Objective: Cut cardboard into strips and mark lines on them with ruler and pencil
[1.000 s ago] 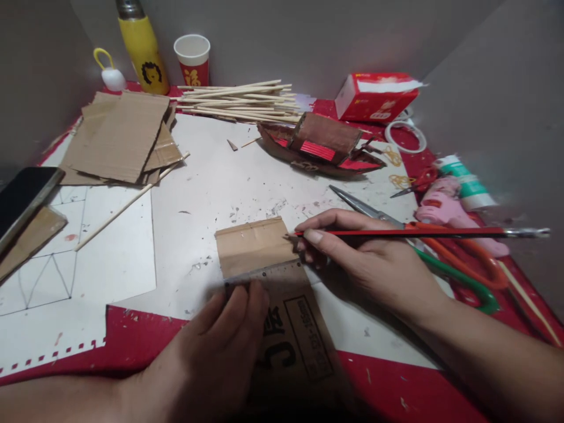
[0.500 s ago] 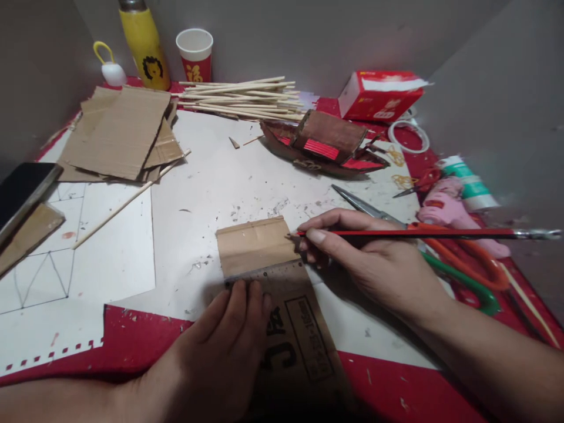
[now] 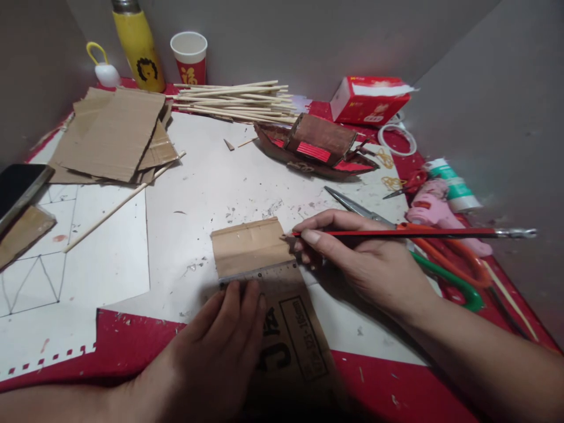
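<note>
My left hand (image 3: 220,346) presses flat on a ruler (image 3: 264,274) that lies across a brown cardboard strip (image 3: 251,245) with black print at its near end. My right hand (image 3: 356,258) grips a red pencil (image 3: 414,233), its tip touching the cardboard's right edge just above the ruler. The pencil's metal end points right. The strip rests on white paper (image 3: 211,188) over a red table cover.
Orange and green scissors (image 3: 440,258) lie under my right wrist. A cardboard boat model (image 3: 317,147), skewers (image 3: 238,100), cardboard sheets (image 3: 110,132), a yellow bottle (image 3: 136,47), a cup (image 3: 190,56), a tissue box (image 3: 370,100), a pink glue gun (image 3: 436,208) and a phone (image 3: 20,188) ring the paper.
My left fingers have slid a little right along the ruler. The view has shifted slightly; the pencil tip stays at the cardboard's edge.
</note>
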A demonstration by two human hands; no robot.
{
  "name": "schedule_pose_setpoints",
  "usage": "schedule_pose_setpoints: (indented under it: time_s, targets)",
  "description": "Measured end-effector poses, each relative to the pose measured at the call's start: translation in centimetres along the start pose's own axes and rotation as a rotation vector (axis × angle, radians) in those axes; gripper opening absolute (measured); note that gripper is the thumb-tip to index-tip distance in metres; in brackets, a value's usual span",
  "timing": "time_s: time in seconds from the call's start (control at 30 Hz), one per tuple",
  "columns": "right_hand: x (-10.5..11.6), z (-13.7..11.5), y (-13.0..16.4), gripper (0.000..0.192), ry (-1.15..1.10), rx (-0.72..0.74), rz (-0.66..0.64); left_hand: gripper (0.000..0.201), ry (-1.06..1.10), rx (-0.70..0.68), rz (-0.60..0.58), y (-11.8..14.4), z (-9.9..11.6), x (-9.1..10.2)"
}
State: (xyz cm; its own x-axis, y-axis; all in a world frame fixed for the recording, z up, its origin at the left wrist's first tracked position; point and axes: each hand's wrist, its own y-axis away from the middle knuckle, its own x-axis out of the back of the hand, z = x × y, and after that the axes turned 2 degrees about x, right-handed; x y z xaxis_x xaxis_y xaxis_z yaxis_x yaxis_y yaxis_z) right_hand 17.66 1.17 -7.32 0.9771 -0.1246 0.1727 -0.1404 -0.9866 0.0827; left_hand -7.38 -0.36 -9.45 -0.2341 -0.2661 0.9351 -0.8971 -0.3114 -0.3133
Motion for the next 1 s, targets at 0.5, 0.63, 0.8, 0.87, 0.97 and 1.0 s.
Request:
schedule_pose_setpoints:
  time_s: [0.5,0.63,0.8,0.87,0.97,1.0]
  targets:
    - [-1.8,-1.7,0.2,0.017,0.171,0.066,-0.298,0.040,0.025,0.000,0.017,-0.5,-0.4,0.2]
    - [-1.9,-1.4,0.2,0.015,0.238,0.121,-0.306,0.040,0.047,0.003,0.018,-0.7,-0.4,0.3]
    - [-2.0,-1.3,0.2,0.014,0.259,0.159,-0.310,0.040,0.062,0.005,0.014,-0.8,-0.5,0.4]
    - [-2.1,-1.3,0.1,0.014,0.269,0.173,-0.307,0.039,0.060,0.014,0.016,-0.9,-0.5,0.5]
    - [-2.3,-1.4,0.1,0.014,0.283,0.189,-0.310,0.039,0.066,0.011,0.030,-1.0,-0.7,0.4]
    - [-2.3,-1.5,0.1,0.014,0.287,0.192,-0.312,0.039,0.067,0.009,0.030,-1.0,-0.7,0.4]
